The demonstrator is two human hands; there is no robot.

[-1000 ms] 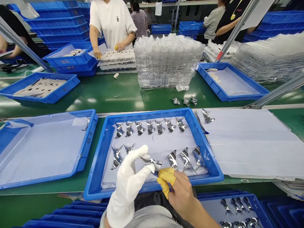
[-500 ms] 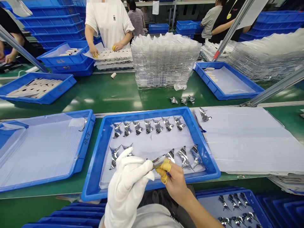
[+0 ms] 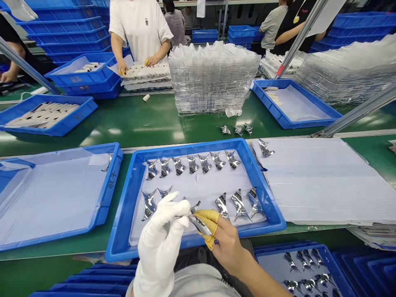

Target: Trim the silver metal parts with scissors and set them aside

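My left hand [image 3: 161, 243], in a white glove, and my right hand [image 3: 224, 243], with yellow finger cots on thumb and forefinger, both pinch one shiny chrome fin-shaped part [image 3: 198, 220]. They hold it just above the near edge of the middle blue tray [image 3: 123, 214]. Several more chrome parts lie in that tray on white foam: one row at the back [image 3: 192, 163], a few at the front right [image 3: 238, 203] and two at the front left [image 3: 154, 199].
A blue tray lined with foam [image 3: 55, 194] sits at the left, white foam sheets [image 3: 328, 181] at the right. Another tray of chrome parts [image 3: 306, 272] is at the lower right. Clear blister trays [image 3: 213, 78] stand stacked behind. Other people work across the green belt [image 3: 139, 119].
The chrome part has turned in my fingers, from lying level to pointing up and away. Both hands have stayed over the tray's near edge, the right one shifting slightly left.
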